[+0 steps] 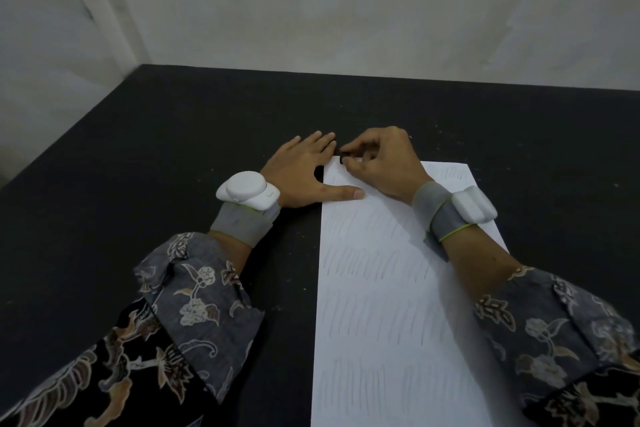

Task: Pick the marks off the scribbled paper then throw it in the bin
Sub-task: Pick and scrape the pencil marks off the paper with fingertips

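A white sheet of paper [381, 288] lies on the black table [156, 166], covered in rows of faint grey pencil scribbles. My left hand [304, 173] lies flat with straight fingers at the paper's far left corner, thumb pressing on the sheet's left edge. My right hand [381, 163] has its fingers curled and pinches a small black eraser [343, 157], held down on the paper's top left corner, right beside my left fingertips. Most of the eraser is hidden by the fingers.
White walls [346, 10] meet the table's far and left edges. Both wrists carry grey bands with white devices. Patterned sleeves cover both forearms; the right forearm lies across the paper's right side. No bin is in view.
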Available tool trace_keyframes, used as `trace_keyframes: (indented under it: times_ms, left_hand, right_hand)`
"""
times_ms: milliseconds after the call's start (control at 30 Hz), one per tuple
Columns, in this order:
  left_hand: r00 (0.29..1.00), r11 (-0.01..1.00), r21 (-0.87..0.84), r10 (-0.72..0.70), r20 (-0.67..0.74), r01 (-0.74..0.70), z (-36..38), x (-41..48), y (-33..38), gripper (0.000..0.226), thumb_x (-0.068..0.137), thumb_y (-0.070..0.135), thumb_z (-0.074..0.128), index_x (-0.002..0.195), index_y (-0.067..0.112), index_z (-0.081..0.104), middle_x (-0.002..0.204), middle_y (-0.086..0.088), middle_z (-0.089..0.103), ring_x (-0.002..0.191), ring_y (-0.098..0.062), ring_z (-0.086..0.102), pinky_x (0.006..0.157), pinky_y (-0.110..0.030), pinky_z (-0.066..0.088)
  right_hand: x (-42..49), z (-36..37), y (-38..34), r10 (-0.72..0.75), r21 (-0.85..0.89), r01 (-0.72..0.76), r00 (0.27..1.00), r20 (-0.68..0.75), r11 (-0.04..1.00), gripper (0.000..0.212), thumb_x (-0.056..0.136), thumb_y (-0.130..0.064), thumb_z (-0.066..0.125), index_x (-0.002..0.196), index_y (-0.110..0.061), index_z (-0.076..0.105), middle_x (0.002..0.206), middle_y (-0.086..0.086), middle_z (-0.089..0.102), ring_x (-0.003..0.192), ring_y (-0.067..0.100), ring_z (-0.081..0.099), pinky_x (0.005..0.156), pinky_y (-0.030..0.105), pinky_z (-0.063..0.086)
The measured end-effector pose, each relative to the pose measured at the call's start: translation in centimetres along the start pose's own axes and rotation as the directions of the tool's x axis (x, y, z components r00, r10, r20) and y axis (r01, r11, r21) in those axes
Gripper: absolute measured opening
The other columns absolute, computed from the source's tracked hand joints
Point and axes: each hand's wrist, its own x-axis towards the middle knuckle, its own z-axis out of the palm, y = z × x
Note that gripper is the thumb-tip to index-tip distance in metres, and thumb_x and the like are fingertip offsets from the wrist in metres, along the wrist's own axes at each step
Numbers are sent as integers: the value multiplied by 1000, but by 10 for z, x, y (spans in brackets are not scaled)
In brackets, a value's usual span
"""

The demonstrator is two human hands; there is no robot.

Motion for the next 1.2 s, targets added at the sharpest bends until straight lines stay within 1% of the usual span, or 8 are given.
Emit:
trace_keyframes:
  times_ms: [100, 233, 367, 500, 633, 933, 1100, 1200]
  left_hand:
    - [1000, 1000, -4, 5, -1, -5, 0, 0, 0, 113, 66, 83, 35, 154, 17, 10, 162, 5, 2, 148, -10, 0, 117, -32, -4]
    - [1000, 1000, 6, 3, 3, -3, -1, -1, 1, 114, 64, 83, 32, 154, 16, 11, 162, 5, 2, 148, -10, 0, 118, -34, -3]
    - [1000, 1000, 4, -4, 17, 4, -2, 0, 2, 115, 64, 84, 33, 154, 17, 10, 162, 4, 1, 148, -10, -1, 118, -33, -4]
    - [1000, 1000, 13, -1, 18, 1, -2, -1, 2, 114, 70, 87, 41, 154, 16, 10, 162, 4, 1, 148, -10, -1, 118, -33, -4]
    - [1000, 1000, 5, 0, 10, 0, -1, 0, 2, 114, 66, 84, 36, 154, 17, 10, 162, 4, 1, 148, -11, -1, 118, -33, -4]
    - [1000, 1000, 0, -4, 8, 4, -1, -1, 1, 114, 64, 82, 34, 154, 17, 10, 162, 5, 1, 148, -10, -1, 117, -32, -4]
    - [1000, 1000, 9, -4, 1, 4, -1, 0, 1, 114, 63, 83, 33, 154, 17, 10, 162, 5, 1, 148, -9, -1, 117, -32, -4]
    - [1000, 1000, -5, 1, -4, -1, 1, 0, 1, 113, 64, 83, 33, 154, 18, 10, 162, 6, 2, 148, -9, -1, 116, -31, -5]
  right_hand:
    - [0, 4, -3, -2, -34, 0, 998, -62, 999, 17, 81, -7, 70, 98, -4, 73, 85, -1, 63, 59, -1, 52, 61, 1, 43]
    - [0, -4, 0, 35, 40, -37, 998, 49, 998, 16, 80, -8, 70, 96, -7, 73, 84, 3, 69, 55, 1, 53, 59, 7, 47]
    - [1, 3, -3, 13, -50, -16, 999, -50, 999, 18, 82, -8, 69, 99, -5, 72, 88, 1, 64, 60, 0, 52, 61, 1, 44]
    - [-1, -5, 0, 34, 36, -35, 998, 46, 999, 15, 81, -7, 70, 95, -7, 73, 83, 6, 69, 55, 4, 52, 58, 11, 49]
    - [0, 3, -2, 17, -40, -19, 998, -54, 999, 18, 83, -7, 68, 100, -4, 72, 87, 0, 64, 59, -1, 52, 59, 2, 44]
    - [-1, 4, -1, 17, -18, -18, 998, -61, 1000, 17, 81, -6, 69, 98, -3, 72, 82, 0, 64, 54, -2, 50, 58, 2, 43]
    - [0, -1, 1, 25, 39, -26, 999, 29, 999, 15, 80, -6, 70, 95, -4, 73, 75, -2, 65, 51, -8, 52, 54, 5, 43]
    - [0, 5, -1, 15, -13, -16, 998, -56, 1000, 16, 81, -6, 68, 96, -4, 72, 81, 0, 65, 57, -4, 54, 59, 3, 45]
